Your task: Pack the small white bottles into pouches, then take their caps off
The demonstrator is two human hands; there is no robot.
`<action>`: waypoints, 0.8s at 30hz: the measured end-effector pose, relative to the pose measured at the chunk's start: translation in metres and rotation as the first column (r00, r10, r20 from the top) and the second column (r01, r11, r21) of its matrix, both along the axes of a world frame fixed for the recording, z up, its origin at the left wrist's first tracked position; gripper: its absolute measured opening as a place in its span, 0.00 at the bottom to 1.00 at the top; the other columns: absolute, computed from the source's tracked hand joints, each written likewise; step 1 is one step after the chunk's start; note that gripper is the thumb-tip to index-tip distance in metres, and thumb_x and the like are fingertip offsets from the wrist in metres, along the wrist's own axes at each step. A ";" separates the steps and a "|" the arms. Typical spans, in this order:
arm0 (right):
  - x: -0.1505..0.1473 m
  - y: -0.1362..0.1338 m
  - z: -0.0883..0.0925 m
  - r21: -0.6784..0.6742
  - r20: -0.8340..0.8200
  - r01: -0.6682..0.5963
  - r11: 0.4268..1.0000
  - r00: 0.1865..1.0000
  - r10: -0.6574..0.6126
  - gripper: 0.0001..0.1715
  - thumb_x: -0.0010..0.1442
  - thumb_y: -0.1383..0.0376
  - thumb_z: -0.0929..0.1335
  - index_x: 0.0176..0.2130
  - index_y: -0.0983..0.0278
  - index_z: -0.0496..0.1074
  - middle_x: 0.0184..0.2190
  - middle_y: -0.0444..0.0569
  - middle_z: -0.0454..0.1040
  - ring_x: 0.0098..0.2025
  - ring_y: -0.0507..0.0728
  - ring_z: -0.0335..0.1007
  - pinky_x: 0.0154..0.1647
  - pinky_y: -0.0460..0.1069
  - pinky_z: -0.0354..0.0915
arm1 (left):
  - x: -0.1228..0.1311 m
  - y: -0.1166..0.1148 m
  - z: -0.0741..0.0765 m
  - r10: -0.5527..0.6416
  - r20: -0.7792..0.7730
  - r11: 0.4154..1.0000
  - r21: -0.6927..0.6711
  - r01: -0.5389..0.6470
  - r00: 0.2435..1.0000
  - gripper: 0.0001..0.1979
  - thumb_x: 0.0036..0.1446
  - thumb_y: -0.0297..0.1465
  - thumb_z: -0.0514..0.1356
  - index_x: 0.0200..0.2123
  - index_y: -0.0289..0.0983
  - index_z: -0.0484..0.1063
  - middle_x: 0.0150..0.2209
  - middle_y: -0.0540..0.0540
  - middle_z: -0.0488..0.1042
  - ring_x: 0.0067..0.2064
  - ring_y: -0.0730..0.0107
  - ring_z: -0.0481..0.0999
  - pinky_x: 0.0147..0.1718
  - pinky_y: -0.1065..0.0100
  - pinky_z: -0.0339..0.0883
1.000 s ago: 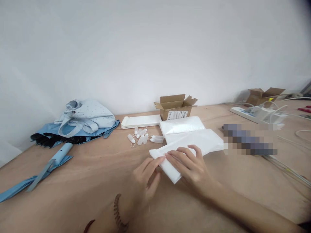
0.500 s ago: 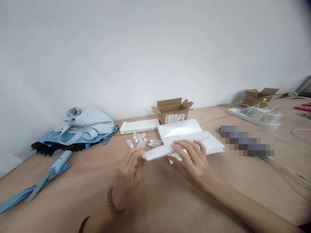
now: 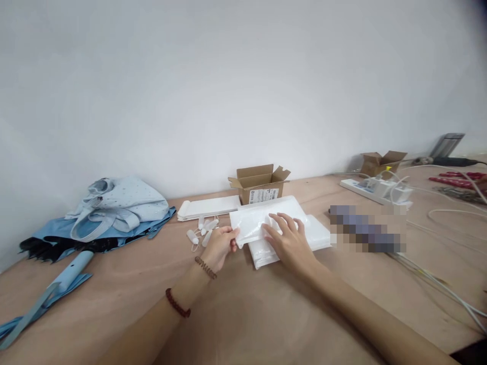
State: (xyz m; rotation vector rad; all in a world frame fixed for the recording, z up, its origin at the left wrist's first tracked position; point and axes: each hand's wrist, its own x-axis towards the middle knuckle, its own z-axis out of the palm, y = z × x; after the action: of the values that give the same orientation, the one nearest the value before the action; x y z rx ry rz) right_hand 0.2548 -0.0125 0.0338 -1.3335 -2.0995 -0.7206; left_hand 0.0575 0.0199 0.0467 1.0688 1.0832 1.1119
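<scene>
My left hand (image 3: 220,245) pinches the near left corner of a clear plastic bag (image 3: 251,225) that lies over a stack of white plastic bags (image 3: 315,235) on the wooden table (image 3: 243,314). My right hand (image 3: 289,241) rests flat on the same bag, its fingers spread and pointing away from me. Several small white dropper bottles (image 3: 201,231) lie just left of my left hand. Behind the bags stands a small open cardboard box (image 3: 258,185).
A flat white packet (image 3: 207,208) lies left of the box. A blue folded umbrella and pale blue cloth (image 3: 106,213) fill the left side. At the right are a power strip (image 3: 375,190), white cables (image 3: 437,274), another open box (image 3: 380,162) and red-handled tools (image 3: 452,178).
Both hands lifted the top bag from the near edge of the stack and carried it away from me, onto the pile. The view has shifted right and down.
</scene>
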 end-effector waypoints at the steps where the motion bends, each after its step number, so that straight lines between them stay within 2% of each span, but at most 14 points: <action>1: 0.003 0.003 -0.001 -0.015 -0.001 0.004 1.000 1.000 -0.004 0.13 0.63 0.67 0.63 0.48 0.61 0.70 0.54 0.57 0.66 0.55 0.67 0.59 0.50 0.62 0.56 | 0.005 0.005 0.000 0.000 0.021 1.000 -0.006 0.001 1.000 0.11 0.46 0.30 0.65 0.21 0.32 0.67 0.18 0.53 0.62 0.19 0.80 0.59 0.17 0.76 0.55; 6: 0.017 0.019 -0.003 -0.135 -0.103 -0.017 0.991 0.995 0.003 0.14 0.64 0.67 0.61 0.47 0.63 0.71 0.50 0.57 0.69 0.49 0.62 0.66 0.45 0.57 0.62 | 0.021 0.033 0.007 0.031 0.091 0.999 -0.028 -0.029 0.995 0.10 0.49 0.26 0.64 0.20 0.31 0.66 0.17 0.53 0.62 0.19 0.82 0.60 0.18 0.77 0.57; 13: 0.024 0.031 -0.008 -0.265 -0.212 -0.111 0.958 0.976 0.055 0.20 0.68 0.64 0.54 0.52 0.62 0.67 0.53 0.53 0.69 0.52 0.59 0.66 0.49 0.55 0.62 | 0.028 0.055 0.007 0.106 0.075 0.994 -0.028 -0.104 0.992 0.12 0.53 0.23 0.60 0.19 0.32 0.65 0.16 0.54 0.62 0.17 0.82 0.61 0.20 0.76 0.61; 19: 0.020 0.035 -0.008 -0.278 -0.124 -0.004 0.961 0.992 -0.032 0.23 0.68 0.63 0.54 0.58 0.65 0.62 0.58 0.56 0.63 0.56 0.63 0.60 0.51 0.59 0.60 | 0.021 0.060 0.005 0.082 -0.054 0.997 -0.011 -0.082 0.995 0.07 0.52 0.24 0.61 0.23 0.30 0.68 0.17 0.50 0.67 0.17 0.80 0.64 0.18 0.74 0.63; 24: 0.017 0.035 -0.004 -0.303 -0.022 0.031 0.952 0.999 -0.040 0.24 0.68 0.58 0.54 0.60 0.59 0.59 0.63 0.52 0.56 0.59 0.67 0.54 0.50 0.64 0.59 | 0.021 0.063 -0.001 0.090 -0.229 0.996 0.026 -0.087 0.969 0.07 0.56 0.27 0.58 0.26 0.31 0.67 0.18 0.49 0.68 0.17 0.77 0.67 0.17 0.75 0.62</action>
State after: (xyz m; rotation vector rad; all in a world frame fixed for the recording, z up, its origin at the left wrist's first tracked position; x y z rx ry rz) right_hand 0.2723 0.0229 0.0297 -1.5353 -2.2341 -0.3998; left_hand 0.0782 0.0833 0.0454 1.1936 1.3178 1.0873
